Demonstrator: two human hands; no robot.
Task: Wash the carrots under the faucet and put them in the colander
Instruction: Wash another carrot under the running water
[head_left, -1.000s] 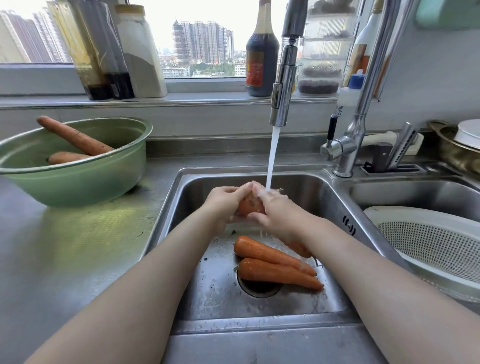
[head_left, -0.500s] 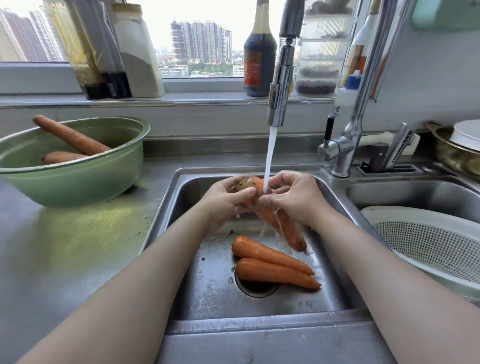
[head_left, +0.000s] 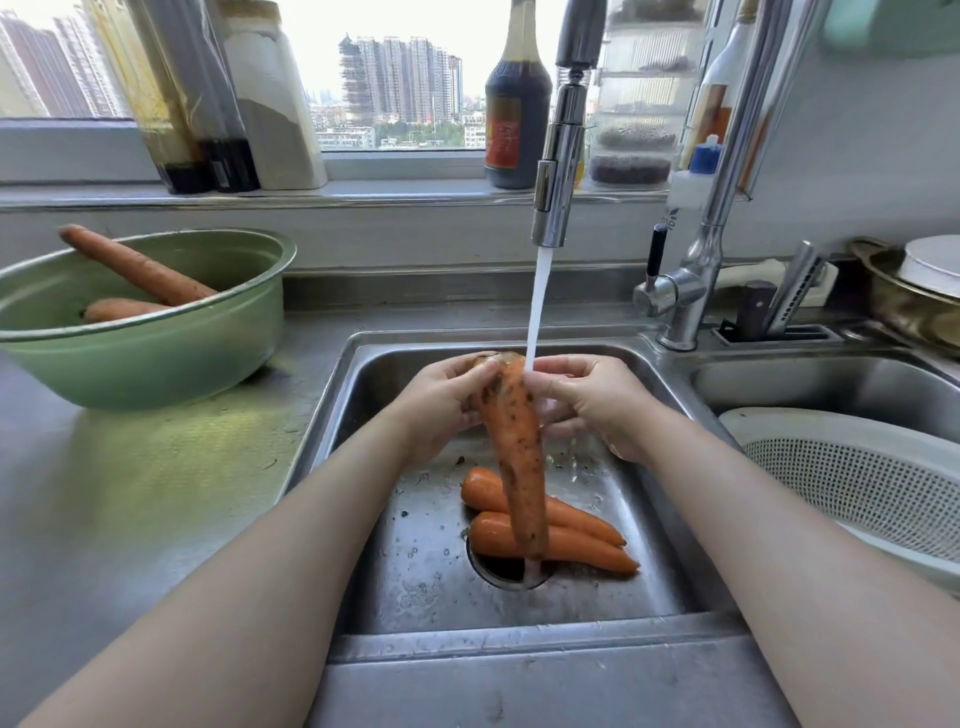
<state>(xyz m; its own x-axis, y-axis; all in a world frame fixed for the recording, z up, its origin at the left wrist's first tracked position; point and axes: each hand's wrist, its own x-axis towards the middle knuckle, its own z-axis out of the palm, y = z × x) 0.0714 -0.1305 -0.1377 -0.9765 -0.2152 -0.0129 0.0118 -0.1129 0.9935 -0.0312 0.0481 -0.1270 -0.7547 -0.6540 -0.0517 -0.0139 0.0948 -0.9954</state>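
Dirty carrot (head_left: 511, 447) hung tip-down in the sink (head_left: 405, 587) under the faucet (head_left: 558, 171) stream, fingers of the left hand (head_left: 441, 400) gripped its top, fingers of the right hand (head_left: 592, 402) pinched its upper side, two clean carrots (head_left: 576, 545) lay on the sink floor, two more carrots (head_left: 135, 270) in the green bowl (head_left: 156, 364) left of the sink, colander (head_left: 857, 478) right of it

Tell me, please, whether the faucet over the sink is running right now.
On: a white stream of water falls from the faucet spout onto the top of the dirt-speckled carrot.

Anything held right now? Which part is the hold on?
A dirty carrot, held at its thick top end: the left hand grips it, and the right hand pinches the same end. Its tip hangs free.
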